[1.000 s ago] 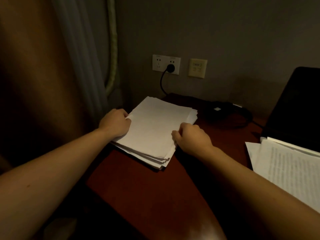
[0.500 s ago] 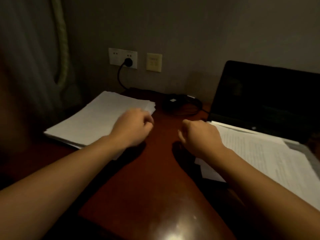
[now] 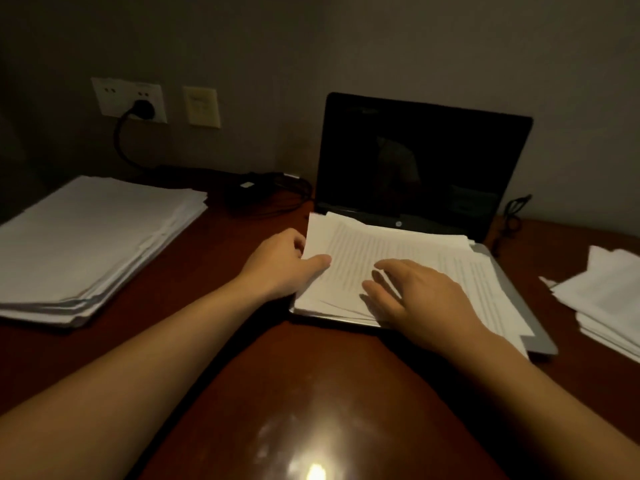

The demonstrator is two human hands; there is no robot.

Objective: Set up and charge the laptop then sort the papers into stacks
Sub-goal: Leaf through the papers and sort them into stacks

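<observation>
An open laptop (image 3: 424,157) with a dark screen stands at the back of the desk. A loose pile of printed papers (image 3: 408,258) covers its keyboard. My left hand (image 3: 287,265) grips the pile's left edge, thumb on top and fingers underneath. With fingers spread and straight, my right hand (image 3: 419,296) lies flat on the printed sheets. A neat stack of blank papers (image 3: 93,237) sits on the left of the desk. A third stack (image 3: 609,299) lies at the right edge. The charger's plug (image 3: 143,107) sits in the wall socket, and its cable runs to the power brick (image 3: 249,188).
The dark red wooden desk (image 3: 284,393) has a glossy patch of glare near me. A light switch plate (image 3: 201,106) is on the wall beside the socket. Another dark cable (image 3: 516,209) loops behind the laptop's right side.
My view swung right from the blank stack to the laptop. Both hands left the left stack, crossed the desk as fists, and now the left grips and the right rests on the printed pile.
</observation>
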